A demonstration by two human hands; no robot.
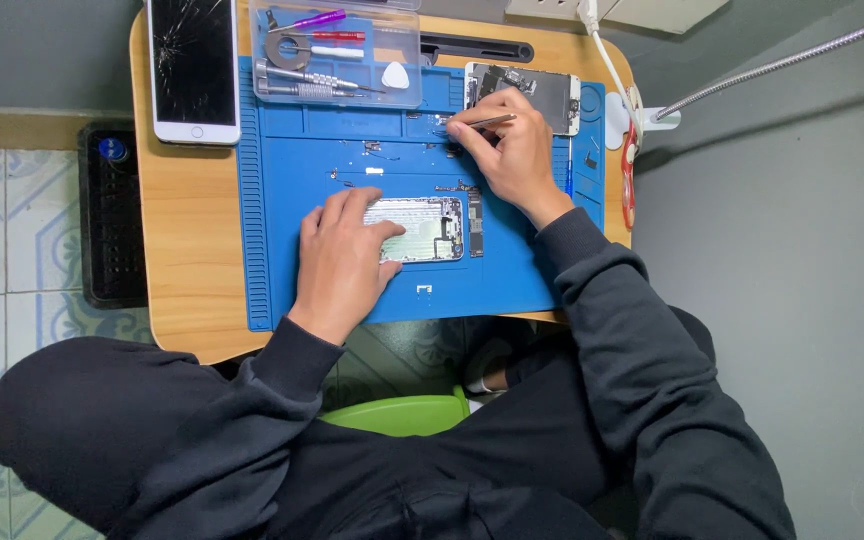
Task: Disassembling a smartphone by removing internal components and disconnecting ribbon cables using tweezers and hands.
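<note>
The fingers (467, 128) of the right hand (512, 155) are pinched around a thin pair of metal tweezers (482, 122). The tweezers lie nearly level, their long axis running left to right, and the tip points left toward small loose parts (372, 148) on the blue work mat (512, 270). This hand sits at the far part of the mat, just in front of a detached phone screen assembly (537, 95).

The left hand (347, 260) lies flat, fingers spread and pressing down on the opened phone body (427, 228), not closed around it. The phone body lies in the middle of the mat with its long axis left to right; its right end, with the exposed parts, shows bare beyond the fingertips. From the tweezers the phone body lies nearer the person and slightly left, so the left hand is on it while the right is apart from it.

Outward, a clear tool tray (337, 55) rests at the mat's far edge, a cracked white phone (192, 65) lies on the wooden surface (187, 250) to its left.
</note>
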